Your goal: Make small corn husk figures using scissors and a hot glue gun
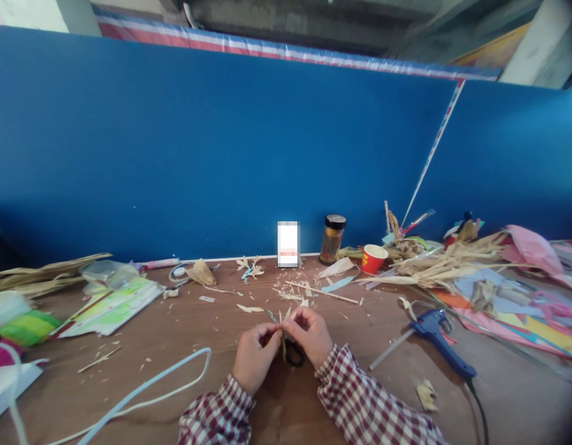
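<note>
Both hands meet low in the middle of the head view, fingertips almost touching. Between them is a small piece of dried corn husk (284,352) with pale pointed tips showing above the fingers. My left hand (256,353) pinches it from the left, closed at thumb and forefinger. My right hand (310,337) pinches it from the right, its other fingers curled. Below and behind the hands lies a pair of scissors with a black handle (295,355), partly hidden by the fingers. A loose husk sliver (249,308) rests just beyond my left hand.
A blue glue gun (441,340) lies at right with its cord. Behind stand a lit phone-like screen (288,245), a lidded jar (332,241) and a red paper cup (373,259). Husks (434,266) pile at right. A pale cable (149,378) loops at left.
</note>
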A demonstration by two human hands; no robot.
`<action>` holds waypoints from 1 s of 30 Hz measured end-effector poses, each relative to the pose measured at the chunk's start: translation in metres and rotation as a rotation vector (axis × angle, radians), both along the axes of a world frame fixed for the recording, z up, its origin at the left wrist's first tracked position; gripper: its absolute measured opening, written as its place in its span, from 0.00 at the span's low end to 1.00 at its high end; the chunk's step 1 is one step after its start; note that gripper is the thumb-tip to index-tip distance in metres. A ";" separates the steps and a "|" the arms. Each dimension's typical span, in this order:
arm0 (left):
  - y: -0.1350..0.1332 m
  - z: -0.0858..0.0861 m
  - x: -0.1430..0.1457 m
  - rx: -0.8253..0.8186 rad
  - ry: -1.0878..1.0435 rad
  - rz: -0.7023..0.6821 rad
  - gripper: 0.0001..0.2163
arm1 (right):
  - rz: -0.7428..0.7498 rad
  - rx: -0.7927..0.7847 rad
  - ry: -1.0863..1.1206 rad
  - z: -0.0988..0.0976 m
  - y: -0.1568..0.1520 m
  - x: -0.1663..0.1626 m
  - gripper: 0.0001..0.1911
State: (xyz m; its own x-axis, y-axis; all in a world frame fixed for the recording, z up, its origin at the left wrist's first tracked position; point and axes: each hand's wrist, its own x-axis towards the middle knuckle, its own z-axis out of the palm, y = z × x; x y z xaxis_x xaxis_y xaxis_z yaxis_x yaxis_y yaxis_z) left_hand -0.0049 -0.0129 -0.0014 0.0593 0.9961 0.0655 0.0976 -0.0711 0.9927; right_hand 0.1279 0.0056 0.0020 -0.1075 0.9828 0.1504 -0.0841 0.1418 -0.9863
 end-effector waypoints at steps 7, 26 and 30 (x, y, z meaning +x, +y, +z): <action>0.002 -0.003 -0.001 -0.057 -0.056 0.004 0.13 | 0.033 0.063 -0.057 0.004 -0.004 -0.001 0.07; 0.002 -0.001 0.000 -0.116 -0.160 0.006 0.14 | 0.009 0.076 -0.094 0.002 -0.003 0.000 0.06; 0.002 0.002 0.000 -0.130 -0.160 0.023 0.13 | 0.013 0.061 -0.073 -0.001 -0.003 0.000 0.08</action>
State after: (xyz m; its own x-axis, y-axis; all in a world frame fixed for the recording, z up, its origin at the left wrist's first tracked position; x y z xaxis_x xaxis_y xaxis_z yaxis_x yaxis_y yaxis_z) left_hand -0.0049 -0.0104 0.0002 0.0361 0.9977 -0.0570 -0.0619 0.0591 0.9963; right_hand 0.1278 0.0026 0.0012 -0.1326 0.9705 0.2013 -0.0140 0.2013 -0.9794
